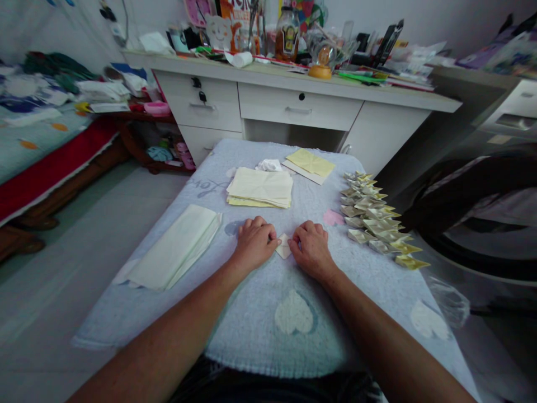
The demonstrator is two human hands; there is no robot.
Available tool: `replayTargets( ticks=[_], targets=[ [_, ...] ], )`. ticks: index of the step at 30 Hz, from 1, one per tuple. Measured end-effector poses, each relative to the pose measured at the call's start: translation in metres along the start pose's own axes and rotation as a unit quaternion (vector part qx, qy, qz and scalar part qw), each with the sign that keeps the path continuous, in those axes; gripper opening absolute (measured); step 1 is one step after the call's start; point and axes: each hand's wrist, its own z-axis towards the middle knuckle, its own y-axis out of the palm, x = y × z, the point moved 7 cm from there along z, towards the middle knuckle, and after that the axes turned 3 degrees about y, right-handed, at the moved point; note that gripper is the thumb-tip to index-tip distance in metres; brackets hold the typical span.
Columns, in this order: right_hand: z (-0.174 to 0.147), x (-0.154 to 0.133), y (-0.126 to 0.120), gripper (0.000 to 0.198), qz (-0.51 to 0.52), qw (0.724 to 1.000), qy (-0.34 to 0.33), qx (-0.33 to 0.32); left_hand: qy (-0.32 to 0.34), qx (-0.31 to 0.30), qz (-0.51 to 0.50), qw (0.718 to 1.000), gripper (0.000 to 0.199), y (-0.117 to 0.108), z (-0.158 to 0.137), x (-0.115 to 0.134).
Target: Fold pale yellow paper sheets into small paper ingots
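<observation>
Between my hands, at the middle of the cloth-covered table [260,313], lies a small folded piece of paper [283,247], pale cream and roughly diamond-shaped. My left hand [257,242] has its fingers curled, with the thumb and fingertips pinching the paper's left corner. My right hand [311,246] is curled the same way and grips the right edge. The fingers partly hide the paper. Just beyond them sits a stack of cream and yellow paper sheets [260,186]. Off to the right stand several folded paper boats [373,215] in close rows.
A thick folded pale paper bundle [174,246] lies at left. Farther back are a crumpled white tissue [269,165] and a few yellow sheets [311,162]. A cluttered white desk [201,112] stands behind the table, a bed [54,145] at left, a washing machine [512,120] at right.
</observation>
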Motion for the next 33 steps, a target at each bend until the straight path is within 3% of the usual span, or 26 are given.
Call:
replayTargets(
  ticks=[5, 13, 21, 24, 28, 33],
  targets=[
    [0.001, -0.003, 0.000, 0.034, -0.013, 1.000, -0.004, 0.003, -0.006, -0.010, -0.010, 1.000, 0.015, 0.001, 0.002, -0.001],
    [0.002, -0.005, 0.000, 0.031, -0.029, 0.999, 0.012, -0.013, 0.021, -0.042, -0.036, 0.998, 0.010, -0.002, 0.004, -0.006],
    [0.002, -0.004, 0.000, 0.032, -0.035, 0.999, 0.011, -0.007, 0.017, -0.042, -0.092, 0.995, 0.027, -0.009, 0.008, -0.007],
    [0.002, -0.005, 0.000, 0.032, -0.032, 0.999, 0.012, -0.007, 0.065, -0.026, -0.094, 0.993, 0.019, -0.009, 0.008, 0.004],
    [0.002, -0.005, 0.000, 0.032, -0.029, 0.999, 0.016, -0.005, 0.152, -0.044, -0.101, 0.982, 0.024, -0.004, 0.006, 0.015],
    [0.002, -0.003, -0.001, 0.028, -0.020, 1.000, 0.014, -0.005, 0.161, -0.065, -0.089, 0.981, 0.023, 0.000, 0.007, 0.013]
  ],
)
